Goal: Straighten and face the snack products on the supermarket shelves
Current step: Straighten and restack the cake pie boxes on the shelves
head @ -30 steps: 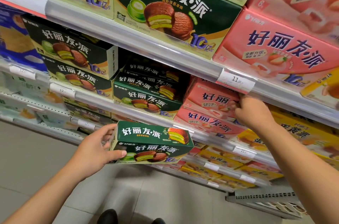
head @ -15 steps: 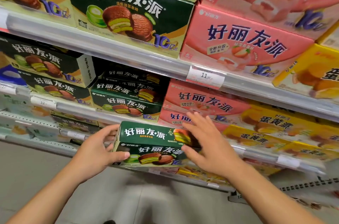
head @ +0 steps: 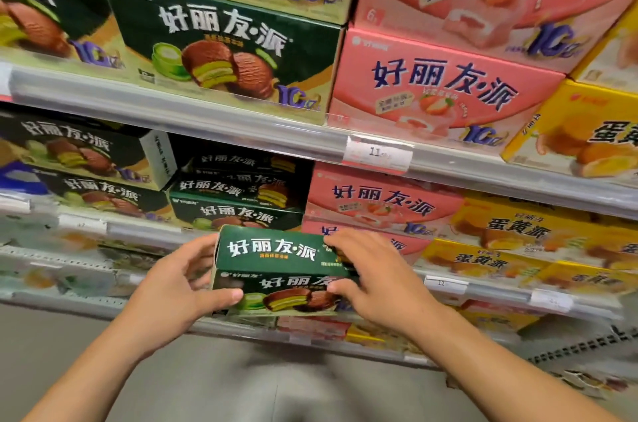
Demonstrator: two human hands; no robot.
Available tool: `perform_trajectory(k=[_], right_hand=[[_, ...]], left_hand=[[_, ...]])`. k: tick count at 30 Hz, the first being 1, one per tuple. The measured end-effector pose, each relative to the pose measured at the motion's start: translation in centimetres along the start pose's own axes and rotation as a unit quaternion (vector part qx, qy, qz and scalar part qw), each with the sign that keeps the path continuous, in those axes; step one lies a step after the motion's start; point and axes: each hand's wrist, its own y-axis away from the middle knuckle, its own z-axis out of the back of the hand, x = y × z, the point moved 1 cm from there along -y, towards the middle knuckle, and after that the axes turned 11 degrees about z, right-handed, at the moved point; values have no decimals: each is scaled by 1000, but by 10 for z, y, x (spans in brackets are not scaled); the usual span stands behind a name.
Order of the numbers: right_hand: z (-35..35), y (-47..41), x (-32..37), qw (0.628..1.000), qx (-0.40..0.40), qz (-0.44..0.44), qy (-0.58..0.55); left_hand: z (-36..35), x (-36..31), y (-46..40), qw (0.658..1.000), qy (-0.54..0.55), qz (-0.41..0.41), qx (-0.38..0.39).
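left grip [head: 172, 294] and right grip [head: 376, 283] clamped on green box [head: 276, 262] ends, held clear before shelf edge [head: 145, 231].

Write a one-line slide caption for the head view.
Both hands, left hand and right hand, grip a green pie box before stocked shelves.

**Even store light, soft focus, warped edges**

Bright, flat light falls from above, and the shelf rail [head: 241, 131] carries a pale sheen. Deep shadow fills the recess behind the small green boxes [head: 238, 187]. Motion blur smears the lower left shelves [head: 69, 262] and the floor [head: 293, 380]. Print on the pink boxes [head: 445, 86] reads soft. Wide-angle distortion bows the shelf lines toward the frame edges.
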Motion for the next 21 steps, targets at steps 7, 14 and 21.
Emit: perform_trajectory(k=[7, 14, 21], right_hand=[[-11, -68, 56, 996, -79, 11, 35], [-6, -112, 80, 992, -100, -46, 57], [-5, -136, 71, 984, -80, -100, 122]], left_hand=[[94, 15, -18, 990, -97, -89, -43], [176, 11, -67, 922, -247, -249, -166], [179, -13, -118, 809, -470, -272, -225]])
